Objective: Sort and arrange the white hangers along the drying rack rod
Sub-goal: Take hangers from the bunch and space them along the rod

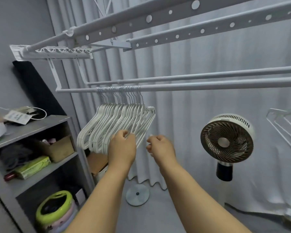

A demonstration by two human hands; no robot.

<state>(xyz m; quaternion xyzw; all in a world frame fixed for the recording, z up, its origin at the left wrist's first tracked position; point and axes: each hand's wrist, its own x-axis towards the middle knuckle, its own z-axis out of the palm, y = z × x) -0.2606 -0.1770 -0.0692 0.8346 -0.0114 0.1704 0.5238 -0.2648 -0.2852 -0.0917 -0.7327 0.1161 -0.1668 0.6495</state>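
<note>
White hangers (118,121) are bunched on the drying rack rod (208,85); lower bars are pinched by the left hand (122,146); right hand (160,147) is curled, contents undeterminable

White hangers (118,121) bunched together on the front drying rack rod (208,86), metal hooks packed side by side, bodies fanning down to the left. Left hand (123,147) raised to the bunch's lower edge, fingers curled around the bars of the nearest hangers. Right hand (160,147) just beside, apart from the bunch, fingers curled in, holding nothing that can be made out. Second rod (191,76) behind, perforated rails above. Round fan (227,142) to the right before a pale curtain (183,132). Grey shelf unit (32,126) at left, crowded with boxes and oddments.
</note>
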